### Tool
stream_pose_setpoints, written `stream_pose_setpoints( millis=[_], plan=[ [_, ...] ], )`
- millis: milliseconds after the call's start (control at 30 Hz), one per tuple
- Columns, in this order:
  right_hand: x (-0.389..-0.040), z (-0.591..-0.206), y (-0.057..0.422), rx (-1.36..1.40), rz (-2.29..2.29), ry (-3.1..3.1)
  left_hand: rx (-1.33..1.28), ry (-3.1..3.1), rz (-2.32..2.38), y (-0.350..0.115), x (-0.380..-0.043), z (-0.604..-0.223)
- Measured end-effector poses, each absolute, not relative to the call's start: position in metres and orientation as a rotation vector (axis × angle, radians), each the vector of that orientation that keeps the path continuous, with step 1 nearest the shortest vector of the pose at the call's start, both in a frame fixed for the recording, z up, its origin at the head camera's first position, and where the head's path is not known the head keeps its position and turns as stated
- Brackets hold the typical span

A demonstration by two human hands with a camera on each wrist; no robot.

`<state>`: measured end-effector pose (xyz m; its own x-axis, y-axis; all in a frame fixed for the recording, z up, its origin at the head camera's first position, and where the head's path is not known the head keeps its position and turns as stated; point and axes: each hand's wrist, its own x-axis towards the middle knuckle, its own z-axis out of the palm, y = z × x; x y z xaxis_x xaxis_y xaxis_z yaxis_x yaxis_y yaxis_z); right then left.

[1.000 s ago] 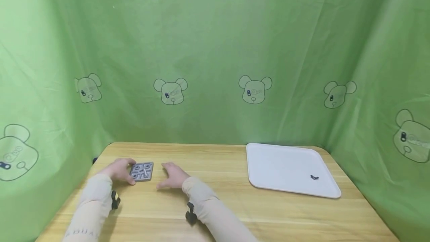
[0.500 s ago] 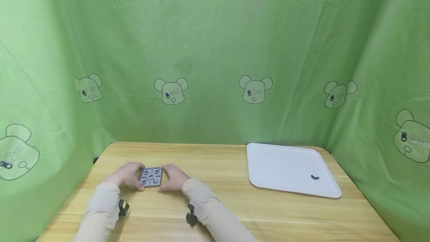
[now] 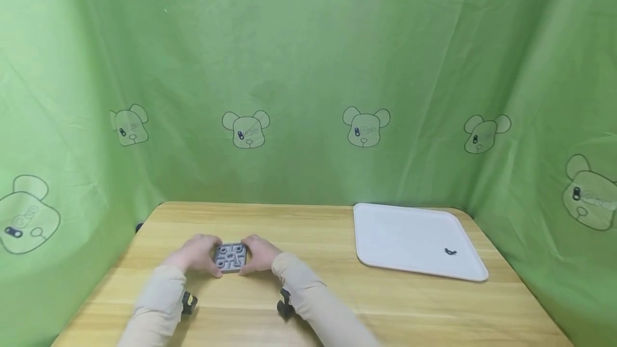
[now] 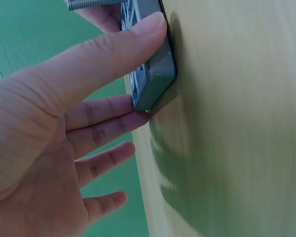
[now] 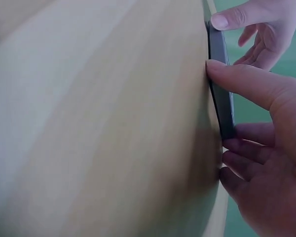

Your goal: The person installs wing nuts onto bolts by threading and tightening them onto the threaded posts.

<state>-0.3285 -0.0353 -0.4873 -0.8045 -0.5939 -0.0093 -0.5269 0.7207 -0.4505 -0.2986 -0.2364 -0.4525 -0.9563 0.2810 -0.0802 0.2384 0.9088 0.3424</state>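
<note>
A grey square plate (image 3: 230, 257) with round sockets in its top lies on the table between my two hands. My left hand (image 3: 197, 255) grips its left side, thumb on the near edge and fingers toward the far edge. On the right side my right hand (image 3: 262, 255) holds the plate likewise between thumb and fingers. A threaded metal bolt (image 4: 93, 4) stands out from the plate's top in the left wrist view. The right wrist view shows the plate's dark side edge (image 5: 222, 98) close along the tabletop, both thumbs on it.
A white tray (image 3: 405, 237) sits at the back right of the wooden table (image 3: 308, 304). On it lies a small black piece (image 3: 450, 251). A green curtain (image 3: 308, 175) with bear drawings encloses the back and sides.
My left hand has brought the plate to the right and slightly nearer. My right hand, apart from it a second ago, now holds its right side.
</note>
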Motion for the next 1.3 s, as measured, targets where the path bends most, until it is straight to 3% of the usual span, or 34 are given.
stream_pose_setpoints(
  millis=[333,1300],
  plan=[
    [-0.322,-0.478,0.001,-0.858,-0.621,2.76,0.38,2.955,0.497,-0.199,-0.294,-0.453],
    [-0.287,-0.479,0.141,-0.803,-0.793,2.74,0.744,2.845,0.516,-0.089,-0.284,-0.457]
  ],
)
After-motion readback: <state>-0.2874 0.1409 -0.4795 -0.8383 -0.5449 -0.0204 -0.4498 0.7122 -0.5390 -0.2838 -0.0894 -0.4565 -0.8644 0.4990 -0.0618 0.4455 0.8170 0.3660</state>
